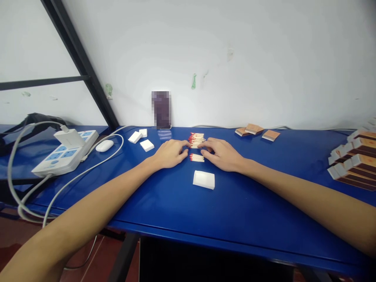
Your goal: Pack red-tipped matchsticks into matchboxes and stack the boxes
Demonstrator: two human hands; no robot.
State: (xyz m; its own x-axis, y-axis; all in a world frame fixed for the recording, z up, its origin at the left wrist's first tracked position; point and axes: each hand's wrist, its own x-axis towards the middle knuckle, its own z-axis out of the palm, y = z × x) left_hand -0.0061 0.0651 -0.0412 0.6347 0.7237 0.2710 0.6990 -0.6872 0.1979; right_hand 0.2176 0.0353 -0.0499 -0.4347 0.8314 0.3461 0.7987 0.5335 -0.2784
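A pile of red-headed matches [196, 140] lies on the blue table between my hands, with a smaller row of matches [197, 158] just nearer to me. My left hand [172, 153] rests at the red-head side, its index fingertip at the pile and its thumb held apart. On the opposite side, my right hand [222, 154] has its index finger at the bare stick ends and its thumb beside the small row. Neither hand grips anything that I can see. Below the matches sits a white matchbox tray [203, 179].
Several white matchbox trays [147, 145] lie at the left, near a phone [162, 110] leaning on the wall. Brown matchbox pieces [270, 135] lie back right; stacked matchboxes [357, 156] stand far right. A power strip [66, 152], cables and a white oval case [104, 145] are left.
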